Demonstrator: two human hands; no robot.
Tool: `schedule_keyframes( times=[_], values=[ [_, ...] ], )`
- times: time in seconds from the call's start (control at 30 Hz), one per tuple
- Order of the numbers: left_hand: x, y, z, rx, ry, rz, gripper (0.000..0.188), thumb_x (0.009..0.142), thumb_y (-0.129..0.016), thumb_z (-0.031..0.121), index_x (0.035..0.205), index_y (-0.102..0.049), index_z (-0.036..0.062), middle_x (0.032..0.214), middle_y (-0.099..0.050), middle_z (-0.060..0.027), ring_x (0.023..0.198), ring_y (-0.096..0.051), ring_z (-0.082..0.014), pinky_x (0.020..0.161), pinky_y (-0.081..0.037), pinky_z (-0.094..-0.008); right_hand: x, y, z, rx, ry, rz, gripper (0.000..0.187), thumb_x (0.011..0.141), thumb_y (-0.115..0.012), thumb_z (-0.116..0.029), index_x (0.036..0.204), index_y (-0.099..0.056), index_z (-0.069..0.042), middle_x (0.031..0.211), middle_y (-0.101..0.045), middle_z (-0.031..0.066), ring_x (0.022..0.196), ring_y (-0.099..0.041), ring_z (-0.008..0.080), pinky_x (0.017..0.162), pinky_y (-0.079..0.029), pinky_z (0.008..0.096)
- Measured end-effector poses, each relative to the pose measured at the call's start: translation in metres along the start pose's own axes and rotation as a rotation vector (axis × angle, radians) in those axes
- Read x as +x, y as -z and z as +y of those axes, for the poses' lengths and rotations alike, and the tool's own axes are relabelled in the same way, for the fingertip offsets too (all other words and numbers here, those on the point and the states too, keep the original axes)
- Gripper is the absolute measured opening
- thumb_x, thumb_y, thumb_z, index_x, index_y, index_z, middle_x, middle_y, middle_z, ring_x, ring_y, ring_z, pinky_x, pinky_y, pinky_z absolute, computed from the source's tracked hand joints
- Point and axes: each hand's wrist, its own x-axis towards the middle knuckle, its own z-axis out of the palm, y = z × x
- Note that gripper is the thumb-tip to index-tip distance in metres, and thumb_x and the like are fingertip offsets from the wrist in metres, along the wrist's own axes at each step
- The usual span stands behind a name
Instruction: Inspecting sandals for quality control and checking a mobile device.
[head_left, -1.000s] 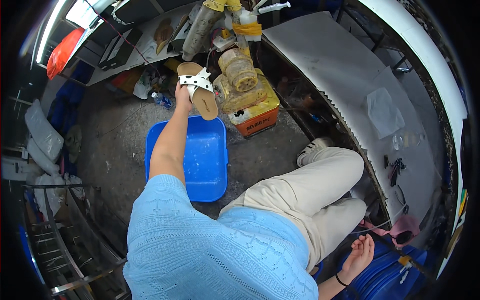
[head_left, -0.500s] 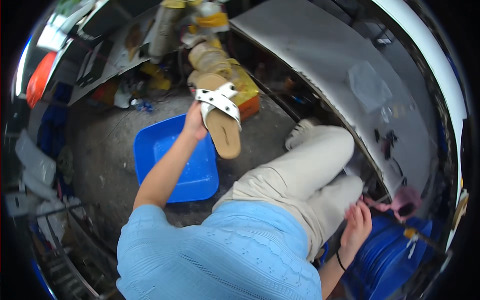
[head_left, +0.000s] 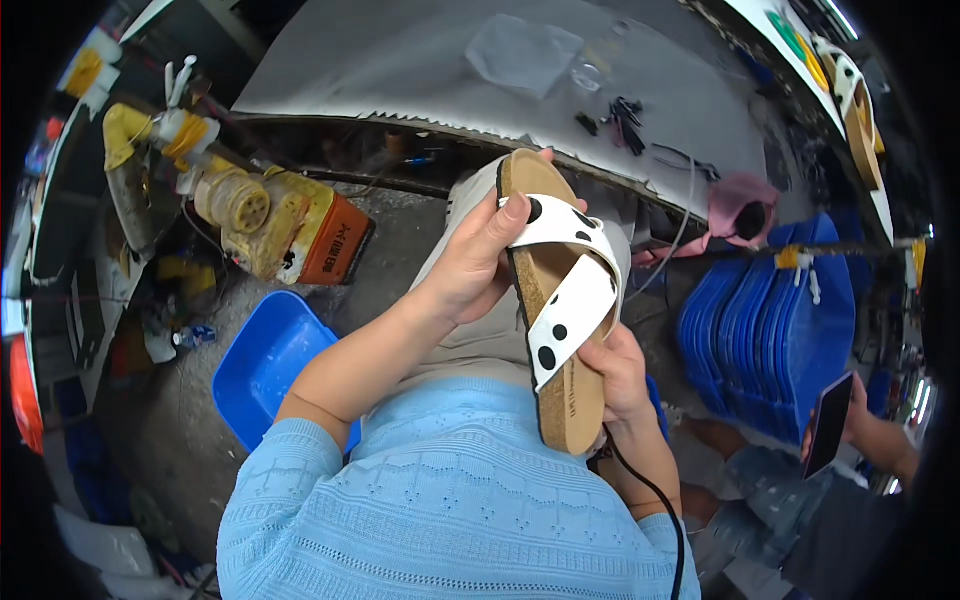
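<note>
Sandal (head_left: 572,312) held over lap (head_left: 465,355), gripped by left hand (head_left: 480,255) near upper end and right hand (head_left: 617,375) near lower; spotted straps (head_left: 558,228) already on cork sole (head_left: 572,415), with remaining work unclear.

1 tilted cork-soled sandal (head_left: 572,410), crossed black-dotted white straps (head_left: 580,312)

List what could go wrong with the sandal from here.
The black cord near the lower end of the sandal could snag it. The left hand might smudge the white straps. If it and the right hand loosened, the sandal could drop.
</note>
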Motion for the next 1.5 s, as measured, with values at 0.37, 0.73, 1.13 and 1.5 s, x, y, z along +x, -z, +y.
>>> schedule_keyframes(
  times=[0.37, 0.73, 1.13, 1.5],
  values=[
    [0.022, -0.025, -0.043, -0.069, 0.211, 0.052, 0.073, 0.086, -0.052, 0.044, 0.147, -0.026, 0.012, 0.126, -0.053, -0.0275, 0.116, -0.055, -0.039, 0.1, -0.045, -0.0503, -0.011, 0.037, 0.005, 0.169, -0.027, -0.088, 0.04, 0.093, -0.061, -0.014, 0.128, -0.048, 0.0, 0.113, -0.061, 0.0081, 0.1, -0.061, 0.0151, 0.085, -0.05, 0.0317],
    [0.044, 0.03, -0.059, -0.16, 0.418, 0.162, 0.065, 0.091, -0.047, 0.051, 0.144, -0.036, 0.0148, 0.125, -0.054, -0.0196, 0.108, -0.057, -0.0415, 0.094, -0.046, -0.0559, -0.227, 0.173, -0.058, 0.088, 1.19, 1.289, 0.06, 0.098, -0.035, -0.055, 0.116, -0.048, 0.0, 0.092, -0.063, 0.0167, 0.075, -0.063, 0.0274, 0.059, -0.052, 0.0387],
    [0.046, 0.048, -0.11, -0.139, 0.567, -0.018, 0.065, 0.087, -0.061, 0.037, 0.143, -0.035, 0.016, 0.116, -0.057, -0.0169, 0.103, -0.06, -0.037, 0.088, -0.052, -0.0499, -0.227, 0.189, -0.131, -0.222, 1.096, 1.231, 0.032, 0.102, -0.046, -0.027, 0.087, -0.059, -0.002, 0.078, -0.063, 0.005, 0.067, -0.06, 0.0101, 0.059, -0.05, 0.0245],
    [0.087, 0.019, -0.154, -0.254, 0.705, -0.162, 0.063, 0.095, -0.039, 0.058, 0.14, -0.039, 0.014, 0.127, -0.055, -0.0176, 0.111, -0.057, -0.0382, 0.095, -0.047, -0.0529, -0.191, 0.107, -0.086, -0.061, 1.363, 1.335, 0.033, 0.103, -0.045, -0.025, 0.08, -0.055, -0.004, 0.07, -0.056, -0.0005, 0.062, -0.053, 0.0056, 0.057, -0.045, 0.0208]
  ],
)
